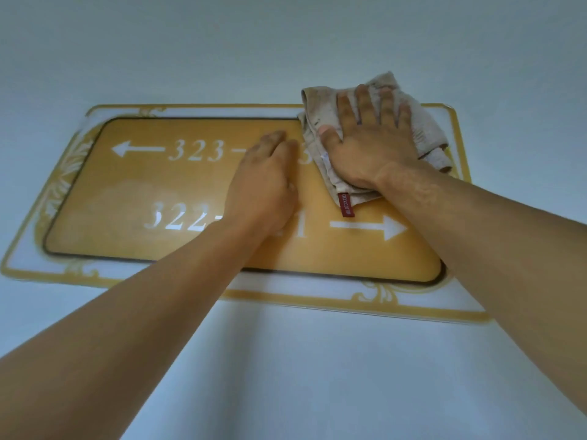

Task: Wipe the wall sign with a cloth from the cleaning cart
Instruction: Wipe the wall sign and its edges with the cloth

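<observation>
A yellow wall sign (143,185) with white room numbers, two arrows and an ornate gold border fills the middle of the view. A crumpled beige cloth (320,103) with a red tag lies against the sign's upper right part. My right hand (371,141) presses flat on the cloth, fingers spread. My left hand (266,182) rests against the sign's centre, just left of the cloth, fingers together and covering some of the numbers. It holds nothing.
The plain pale wall (286,42) surrounds the sign on all sides. Both my bare forearms reach up from the lower corners of the view.
</observation>
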A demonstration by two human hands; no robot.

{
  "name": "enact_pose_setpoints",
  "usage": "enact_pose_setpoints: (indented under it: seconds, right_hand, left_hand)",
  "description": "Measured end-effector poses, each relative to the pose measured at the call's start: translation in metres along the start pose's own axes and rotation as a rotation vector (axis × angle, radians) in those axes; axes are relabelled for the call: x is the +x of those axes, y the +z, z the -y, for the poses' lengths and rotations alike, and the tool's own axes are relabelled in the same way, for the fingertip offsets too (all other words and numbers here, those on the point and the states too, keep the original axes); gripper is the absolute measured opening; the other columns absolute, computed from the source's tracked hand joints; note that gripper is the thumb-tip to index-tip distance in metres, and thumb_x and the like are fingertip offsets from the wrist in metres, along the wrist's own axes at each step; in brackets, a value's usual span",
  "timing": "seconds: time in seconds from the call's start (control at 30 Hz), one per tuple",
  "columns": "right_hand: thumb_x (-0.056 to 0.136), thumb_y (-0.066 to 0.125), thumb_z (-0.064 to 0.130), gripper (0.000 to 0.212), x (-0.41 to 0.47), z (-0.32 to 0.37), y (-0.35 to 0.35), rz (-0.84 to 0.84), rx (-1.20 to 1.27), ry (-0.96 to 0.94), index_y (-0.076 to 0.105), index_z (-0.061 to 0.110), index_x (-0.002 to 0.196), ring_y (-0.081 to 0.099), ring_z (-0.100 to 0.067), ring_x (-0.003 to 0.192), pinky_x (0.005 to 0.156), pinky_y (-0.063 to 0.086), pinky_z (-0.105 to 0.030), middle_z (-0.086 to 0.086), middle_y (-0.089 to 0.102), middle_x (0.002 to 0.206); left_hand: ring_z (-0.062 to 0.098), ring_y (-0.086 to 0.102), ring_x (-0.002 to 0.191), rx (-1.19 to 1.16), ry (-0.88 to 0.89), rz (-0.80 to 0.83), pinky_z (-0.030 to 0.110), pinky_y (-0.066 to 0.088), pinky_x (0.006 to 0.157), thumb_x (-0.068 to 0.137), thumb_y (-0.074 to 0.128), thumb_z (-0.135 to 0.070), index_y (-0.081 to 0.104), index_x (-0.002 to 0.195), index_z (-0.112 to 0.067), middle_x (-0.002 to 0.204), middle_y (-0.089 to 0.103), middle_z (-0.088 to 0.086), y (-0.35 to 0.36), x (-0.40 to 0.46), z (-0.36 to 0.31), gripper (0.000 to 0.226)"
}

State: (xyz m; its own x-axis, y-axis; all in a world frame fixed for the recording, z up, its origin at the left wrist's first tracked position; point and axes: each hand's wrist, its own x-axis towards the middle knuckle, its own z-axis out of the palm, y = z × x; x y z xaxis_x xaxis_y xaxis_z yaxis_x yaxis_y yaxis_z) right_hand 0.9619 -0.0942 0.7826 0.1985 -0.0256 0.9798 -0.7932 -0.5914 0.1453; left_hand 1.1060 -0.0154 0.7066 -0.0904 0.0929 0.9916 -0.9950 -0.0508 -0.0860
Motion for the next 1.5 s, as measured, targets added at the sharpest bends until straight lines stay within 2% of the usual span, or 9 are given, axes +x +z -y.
enact_pose_setpoints:
  seconds: [0.17,0.43,0.57,0.77,0.9,1.07,1.2,1.27,1.5]
  right_hand:
    - [0.097,0.006,0.062,0.071,-0.021,0.010,0.003,0.015,-0.019,0.020,-0.008,0.028,0.158,-0.018,-0.032,0.151,0.120,-0.012,-0.053,-0.003,-0.015,0.166]
    - [0.098,0.008,0.059,0.069,-0.061,0.027,0.007,0.008,-0.012,0.003,-0.008,0.027,0.157,-0.020,-0.032,0.150,0.120,-0.012,-0.054,-0.006,-0.015,0.166]
    - [0.098,0.007,0.059,0.070,-0.085,0.034,0.014,0.007,-0.006,-0.016,-0.009,0.025,0.157,-0.021,-0.033,0.150,0.119,-0.012,-0.055,-0.007,-0.017,0.166]
    - [0.099,0.010,0.058,0.070,-0.130,0.044,0.018,-0.052,-0.006,-0.069,-0.004,0.023,0.158,-0.019,-0.034,0.150,0.120,-0.008,-0.055,-0.009,-0.012,0.166]
    - [0.100,0.010,0.058,0.070,-0.154,0.049,0.020,-0.034,0.022,-0.090,-0.005,0.022,0.158,-0.022,-0.033,0.150,0.120,-0.008,-0.055,-0.009,-0.016,0.165]
    - [0.100,0.012,0.057,0.070,-0.177,0.058,0.022,-0.051,0.058,-0.069,0.003,0.021,0.159,-0.017,-0.033,0.151,0.121,-0.004,-0.056,-0.010,-0.011,0.166]
    - [0.100,0.018,0.055,0.070,-0.195,0.071,0.027,-0.063,0.079,-0.047,0.008,0.018,0.158,-0.009,-0.036,0.152,0.121,0.000,-0.057,-0.014,-0.003,0.166]
    - [0.100,0.021,0.054,0.070,-0.198,0.074,0.029,-0.066,0.083,-0.038,0.011,0.017,0.158,-0.006,-0.038,0.152,0.121,0.001,-0.057,-0.014,0.000,0.166]
    - [0.099,0.015,0.057,0.070,-0.187,0.073,0.029,-0.039,0.029,-0.065,0.004,0.022,0.159,-0.011,-0.036,0.152,0.121,-0.002,-0.056,-0.010,-0.006,0.167]
  left_hand:
    - [0.031,0.027,0.149,0.066,0.051,0.020,0.042,0.019,0.123,0.075,0.030,-0.011,0.044,0.147,-0.006,0.158,0.036,0.015,-0.001,-0.020,0.003,0.074]
    - [0.031,0.026,0.149,0.095,0.050,0.011,0.046,0.020,0.122,0.090,0.032,-0.019,0.040,0.148,-0.006,0.157,0.037,0.016,0.001,-0.034,0.008,0.061]
    - [0.039,0.033,0.143,0.109,0.028,-0.022,0.050,0.026,0.119,0.091,0.037,-0.014,0.046,0.142,-0.002,0.151,0.042,0.022,-0.002,-0.066,0.007,0.054]
    - [0.040,0.040,0.137,0.139,-0.088,-0.036,0.051,0.031,0.115,0.094,0.033,-0.027,0.053,0.131,-0.001,0.145,0.048,0.023,-0.011,-0.086,-0.004,0.049]
    - [0.041,0.040,0.139,0.157,-0.046,-0.045,0.055,0.032,0.114,0.091,0.044,-0.014,0.048,0.138,0.002,0.146,0.048,0.022,-0.013,-0.112,0.001,0.050]
    - [0.038,0.039,0.140,0.156,0.038,-0.025,0.053,0.031,0.116,0.087,0.035,-0.009,0.051,0.136,0.001,0.146,0.047,0.020,-0.026,-0.144,0.011,0.052]
    - [0.037,0.048,0.123,0.146,-0.079,-0.117,0.046,0.038,0.107,0.087,0.037,-0.013,0.059,0.117,-0.002,0.133,0.053,0.018,-0.029,-0.147,0.008,0.039]
    - [0.036,0.049,0.121,0.175,-0.117,-0.141,0.049,0.038,0.106,0.086,0.038,-0.013,0.060,0.111,-0.004,0.129,0.055,0.017,-0.028,-0.149,0.009,0.035]
    - [0.034,0.049,0.121,0.224,-0.093,-0.162,0.045,0.037,0.104,0.083,0.044,-0.012,0.062,0.115,-0.005,0.127,0.058,0.016,-0.023,-0.148,0.011,0.037]
